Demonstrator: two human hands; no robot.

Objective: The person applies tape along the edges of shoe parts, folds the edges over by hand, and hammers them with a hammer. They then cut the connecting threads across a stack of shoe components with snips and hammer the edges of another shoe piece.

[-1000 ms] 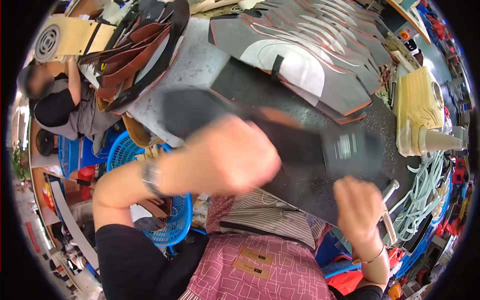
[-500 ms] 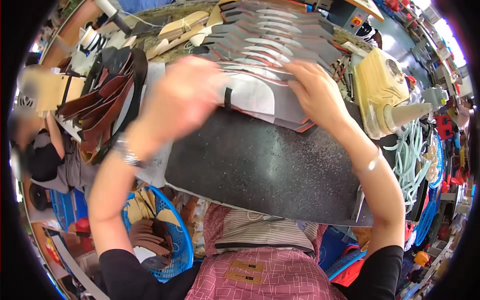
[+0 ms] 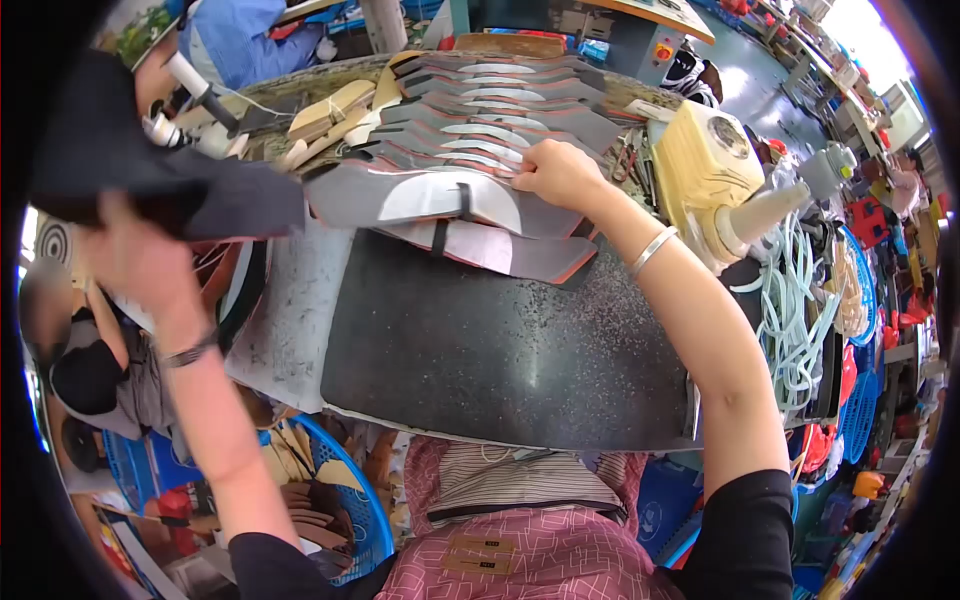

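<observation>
A row of overlapping grey cut pieces [image 3: 350, 196], apparently leather, with white half-moon patches and reddish edges lies across the table's far half. Curled at the right side of the front pieces, my right hand [image 3: 562, 176] pinches an edge. Two of these pieces at the near end carry short black strips. Off to the left, my left hand [image 3: 145, 265] is blurred by motion. It grips a large dark, floppy leather piece [image 3: 120, 165], lifted above the pile at the table's left side. The fingers on it are partly smeared.
A black cutting mat [image 3: 480, 340] speckled with crumbs covers the near table. To the right are a yellow block-like container [image 3: 705, 155] and pale blue cords [image 3: 790, 310]. Blue baskets [image 3: 375, 520] stand below at left. Another person [image 3: 90, 370] sits at far left.
My left hand has swung left from the front grey pieces and now has the dark piece raised. My right hand has closed at the row's edge. The front pieces have shifted and spread.
</observation>
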